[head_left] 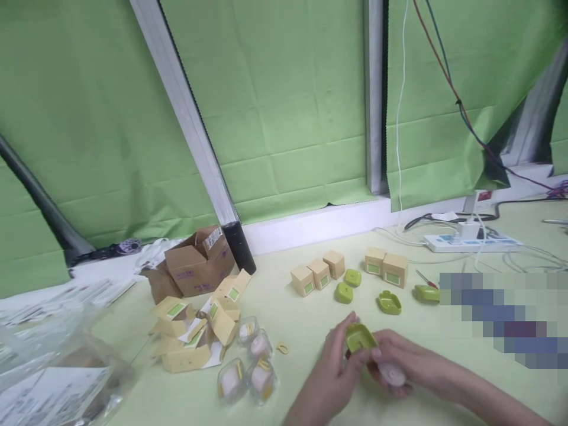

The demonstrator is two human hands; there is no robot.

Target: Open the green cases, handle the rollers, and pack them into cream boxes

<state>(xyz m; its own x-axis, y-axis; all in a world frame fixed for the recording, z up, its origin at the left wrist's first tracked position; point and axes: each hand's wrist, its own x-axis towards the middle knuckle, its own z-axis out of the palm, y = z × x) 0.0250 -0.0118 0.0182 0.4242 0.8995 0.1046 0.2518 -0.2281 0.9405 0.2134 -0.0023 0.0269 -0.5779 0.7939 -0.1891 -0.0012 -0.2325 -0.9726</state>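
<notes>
My left hand [336, 361] is closed round a small green shell [360, 338], its hollow side facing up. Beside it, my right hand [406, 358] holds a pale round piece [392, 373] under its fingers, and its fingertips meet the green shell's lower edge. Another hollow green shell [389, 302] lies on the table just beyond my hands. Two green pieces [344, 292] sit farther back near small tan boxes. To the right, one more green piece [426, 293] rests by a screwdriver [428, 280].
Small tan boxes [319, 273] stand at the back. Opened boxes [190, 349] are piled left, beside clear-wrapped pale pieces [231, 380]. Behind are a brown carton [199, 266], a black cylinder [239, 247] and a power strip [470, 243] with cables. Plastic bags [66, 378] lie far left.
</notes>
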